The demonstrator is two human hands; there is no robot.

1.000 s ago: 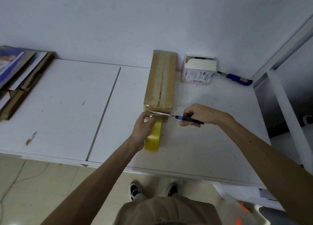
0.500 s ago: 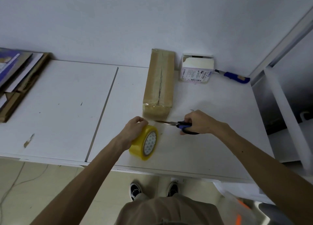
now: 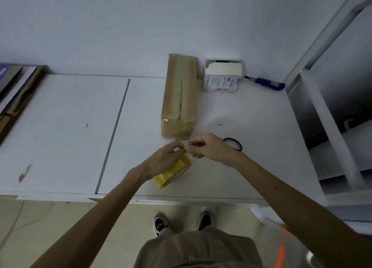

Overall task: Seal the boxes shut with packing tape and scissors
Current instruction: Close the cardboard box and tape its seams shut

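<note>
Worktop [image 3: 70,126]: white, two panels with a seam running from back edge to front edge.

Brown box [image 3: 179,98]: long carton on the right panel, lying lengthwise. Its far end is at the back edge and its near end about mid-depth. Glossy tape covers the top seam and folds over the near end face.

White box [image 3: 222,76]: at the back edge, just beside the brown box on its right, top flap ajar and label facing front.

Tape roll [image 3: 173,173]: yellow, tilted on its edge, between the brown box's near end and the front edge, apart from the box.

Left hand [image 3: 165,159]: palm lies over the roll. Grip together: thumb and forefinger pinch at the roll's upper rim. The clear film is too fine to make out.

Right hand [image 3: 209,148]: just right of the left, fingertips almost touching it. Grip clamped, with the fingers curled on the scissors [image 3: 234,143]. A blue handle loop shows behind the hand, and a thin grey tip shows at the forefinger.

Blue-handled knife [image 3: 267,83]: back right corner, lying flat.

Flattened cardboard stack [image 3: 18,90]: left edge of the worktop.

White shelving frame [image 3: 332,116]: stands off the right edge.
</note>
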